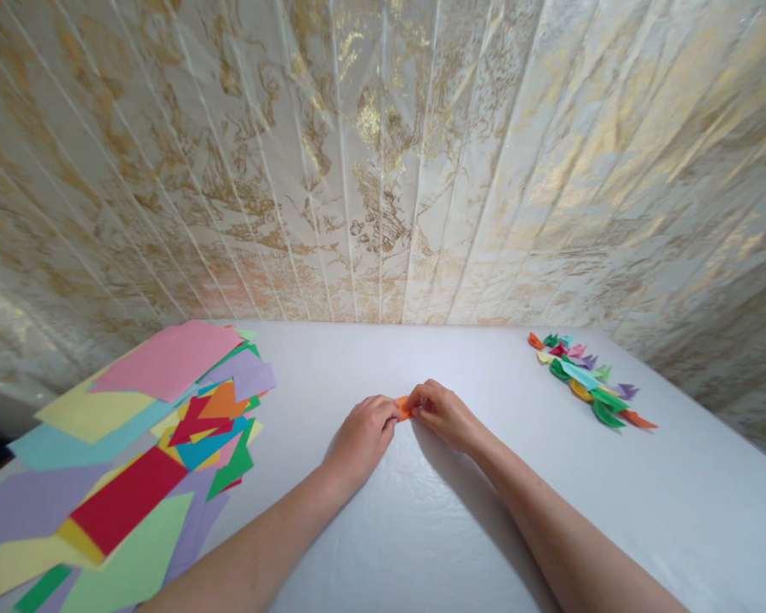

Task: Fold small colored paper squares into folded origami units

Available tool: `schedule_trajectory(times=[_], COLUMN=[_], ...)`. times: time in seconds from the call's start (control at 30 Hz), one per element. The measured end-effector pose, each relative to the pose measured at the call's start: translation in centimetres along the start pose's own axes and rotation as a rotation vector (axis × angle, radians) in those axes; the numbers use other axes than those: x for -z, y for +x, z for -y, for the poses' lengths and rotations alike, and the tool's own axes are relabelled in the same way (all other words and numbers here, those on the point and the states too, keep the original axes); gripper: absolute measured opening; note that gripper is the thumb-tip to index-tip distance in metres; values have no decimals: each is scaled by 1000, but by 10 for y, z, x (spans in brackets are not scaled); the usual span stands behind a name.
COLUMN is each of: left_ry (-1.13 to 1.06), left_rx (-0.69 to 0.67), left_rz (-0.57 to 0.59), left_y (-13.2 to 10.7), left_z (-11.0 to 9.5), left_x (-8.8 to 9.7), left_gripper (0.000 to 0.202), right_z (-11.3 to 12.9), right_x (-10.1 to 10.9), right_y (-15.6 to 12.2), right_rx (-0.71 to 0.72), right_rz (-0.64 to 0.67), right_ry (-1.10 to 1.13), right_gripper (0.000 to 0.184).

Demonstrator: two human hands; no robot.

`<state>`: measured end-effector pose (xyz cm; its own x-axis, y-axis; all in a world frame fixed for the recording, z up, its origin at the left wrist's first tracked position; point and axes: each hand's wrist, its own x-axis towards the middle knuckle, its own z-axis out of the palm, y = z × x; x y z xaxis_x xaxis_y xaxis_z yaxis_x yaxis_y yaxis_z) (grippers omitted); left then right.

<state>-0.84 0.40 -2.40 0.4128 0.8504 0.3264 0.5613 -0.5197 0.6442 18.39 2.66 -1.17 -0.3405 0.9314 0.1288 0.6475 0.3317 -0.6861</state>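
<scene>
- Head view: loose multicoloured paper sheets (129, 498) spread near to far at left of the smooth white counter (619, 519), presumably aside to leave the middle free.
- Mid-counter, a small orange paper piece (404, 409) is pinched at both ends, likely for steadiness: left hand (365, 430) low, knuckles up; right hand (445, 415) arched, fingers bent down.
- Far right, small folded multicoloured paper shapes (578, 373) sit grouped, apparently kept separate.
- Behind, gold-patterned white sheeting (383, 170).

Head view: from above, facing forward-down, close over white table (402, 502); backdrop (383, 162) beyond, sides blurred, probably curtain.
</scene>
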Motion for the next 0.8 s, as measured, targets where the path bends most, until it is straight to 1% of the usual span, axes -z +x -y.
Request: schedule_trajectory(times=[0.23,0.37,0.63,0.8], left_ry=[36,67,253,300], left_rx=[71,85,111,127], left_rz=[35,44,127,154], left_y=[-1,-1,-1,-2], left_z=[-11,-14,-22,-25], left_x=[4,5,8,10], left_gripper=[21,21,23,26], right_z=[0,4,7,12], right_x=[-6,-9,-15,-17], right_y=[2,3,5,4], right_rx=[-15,-41,-104,-128], right_rz=[-63,-91,-111,-126], right_ry=[-53,-88,-173,-210], right_gripper=[13,13,11,11])
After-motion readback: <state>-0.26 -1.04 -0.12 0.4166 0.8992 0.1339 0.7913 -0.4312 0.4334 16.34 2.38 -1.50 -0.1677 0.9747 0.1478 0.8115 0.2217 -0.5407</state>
